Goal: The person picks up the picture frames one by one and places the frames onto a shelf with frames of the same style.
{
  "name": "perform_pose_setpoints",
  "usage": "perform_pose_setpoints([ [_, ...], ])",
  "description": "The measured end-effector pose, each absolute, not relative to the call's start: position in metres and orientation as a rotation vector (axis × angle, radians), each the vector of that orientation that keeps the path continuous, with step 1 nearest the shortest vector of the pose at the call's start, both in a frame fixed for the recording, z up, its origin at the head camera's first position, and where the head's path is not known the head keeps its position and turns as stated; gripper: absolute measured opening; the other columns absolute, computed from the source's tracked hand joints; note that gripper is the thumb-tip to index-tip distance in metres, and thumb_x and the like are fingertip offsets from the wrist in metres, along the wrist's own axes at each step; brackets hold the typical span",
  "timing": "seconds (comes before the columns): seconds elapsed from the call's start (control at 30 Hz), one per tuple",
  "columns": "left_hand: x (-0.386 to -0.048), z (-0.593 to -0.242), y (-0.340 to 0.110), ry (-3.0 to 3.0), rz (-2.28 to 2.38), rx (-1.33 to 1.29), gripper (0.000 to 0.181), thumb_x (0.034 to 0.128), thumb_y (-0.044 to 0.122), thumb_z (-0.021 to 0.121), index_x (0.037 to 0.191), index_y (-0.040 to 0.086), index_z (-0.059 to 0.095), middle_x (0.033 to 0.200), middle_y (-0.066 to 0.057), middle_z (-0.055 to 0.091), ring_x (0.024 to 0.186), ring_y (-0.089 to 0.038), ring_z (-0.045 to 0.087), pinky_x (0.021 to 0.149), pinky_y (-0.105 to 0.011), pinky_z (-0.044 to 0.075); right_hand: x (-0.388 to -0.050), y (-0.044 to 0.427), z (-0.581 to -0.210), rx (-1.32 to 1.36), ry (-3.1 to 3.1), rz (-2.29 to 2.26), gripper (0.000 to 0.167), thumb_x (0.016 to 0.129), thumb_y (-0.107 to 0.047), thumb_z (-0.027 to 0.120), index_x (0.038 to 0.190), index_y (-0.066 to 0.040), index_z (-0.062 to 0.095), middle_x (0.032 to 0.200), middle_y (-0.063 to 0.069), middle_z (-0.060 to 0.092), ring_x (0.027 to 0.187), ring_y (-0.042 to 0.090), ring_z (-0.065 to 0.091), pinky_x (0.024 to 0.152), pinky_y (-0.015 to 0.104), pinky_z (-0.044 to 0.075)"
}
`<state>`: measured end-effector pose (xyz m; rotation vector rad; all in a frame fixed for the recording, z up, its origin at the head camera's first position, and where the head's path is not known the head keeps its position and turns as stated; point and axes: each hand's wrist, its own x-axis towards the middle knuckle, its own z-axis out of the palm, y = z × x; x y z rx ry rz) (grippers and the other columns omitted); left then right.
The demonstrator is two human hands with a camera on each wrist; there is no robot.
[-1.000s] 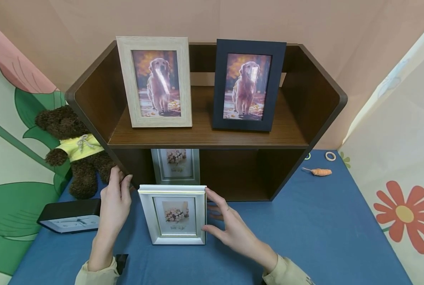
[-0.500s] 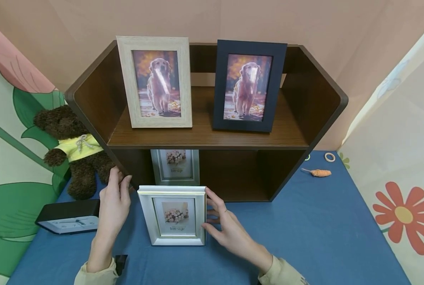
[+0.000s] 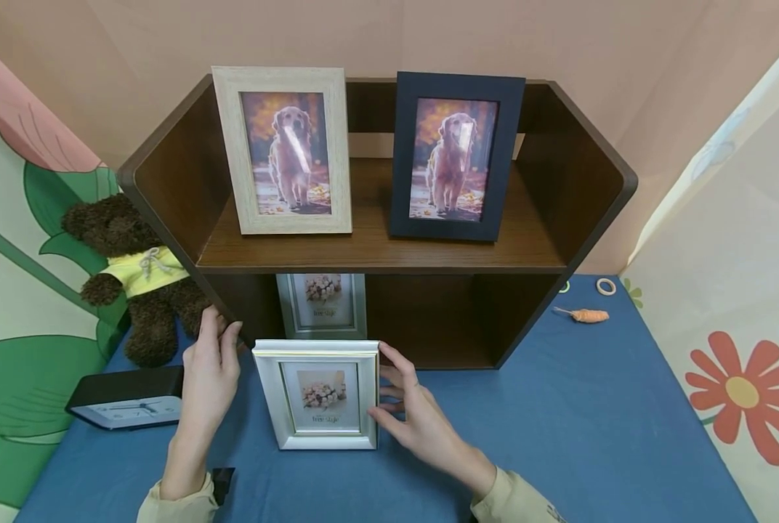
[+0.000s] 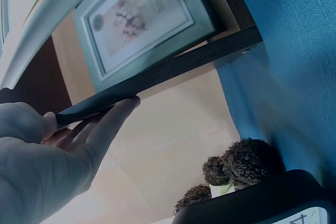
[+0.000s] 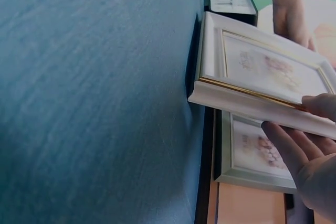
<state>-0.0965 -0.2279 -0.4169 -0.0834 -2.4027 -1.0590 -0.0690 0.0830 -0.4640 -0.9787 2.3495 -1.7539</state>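
My left hand [image 3: 209, 378] pinches the front edge of the left side panel of a dark brown wooden shelf [image 3: 376, 254]. In the left wrist view its thumb and fingers [image 4: 113, 121] lie on opposite faces of the panel. A white picture frame [image 3: 324, 396] with a gold inner line and a flower print stands on the blue cloth before the shelf, leaning slightly. My right hand [image 3: 422, 418] holds its right edge, thumb on the front and fingers behind. A grey-green picture frame [image 3: 324, 305] stands in the lower compartment, partly hidden by the board above and the white frame.
On the upper board stand a cream picture frame [image 3: 285, 225] and a dark blue picture frame [image 3: 458, 229]. A brown teddy bear [image 3: 147, 283] and a black alarm clock [image 3: 128, 398] are at left. An orange carrot-shaped item [image 3: 588, 315] and a ring [image 3: 605, 287] lie at right.
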Motion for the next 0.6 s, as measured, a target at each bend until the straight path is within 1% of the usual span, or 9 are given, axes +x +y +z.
perform_pose_setpoints([
  [0.17,-0.0962,-0.4168,-0.2272,-2.405,-1.066,-0.074,0.026,0.1113,-0.004,0.051,0.137,-0.007,0.050,0.119,-0.032,0.070,0.081,-0.048,0.073,0.072,0.001,0.038,-0.0695,0.0829,-0.4632,-1.002,2.363,-1.739,0.101,0.096,0.012,0.073,0.170,-0.018,0.011,0.152,0.030,0.053,0.116,0.039,0.072,0.088,0.032,0.063],
  [0.4,-0.0964,-0.4162,-0.2268,-2.410,-1.051,-0.068,0.025,0.1117,-0.003,0.051,0.136,-0.007,0.051,0.116,-0.031,0.071,0.080,-0.044,0.072,0.070,-0.002,0.039,-0.0701,0.0837,-0.4638,-0.979,2.322,-1.776,0.098,0.098,0.011,0.072,0.170,-0.020,0.014,0.150,0.029,0.055,0.117,0.041,0.071,0.087,0.033,0.063],
  [0.6,-0.0961,-0.4162,-0.2268,-2.409,-1.041,-0.066,0.024,0.1115,-0.003,0.051,0.136,-0.007,0.051,0.116,-0.031,0.072,0.079,-0.044,0.073,0.071,-0.002,0.038,-0.0706,0.0839,-0.4647,-0.974,2.297,-1.807,0.096,0.098,0.011,0.072,0.169,-0.020,0.015,0.150,0.029,0.054,0.117,0.043,0.071,0.087,0.034,0.063],
])
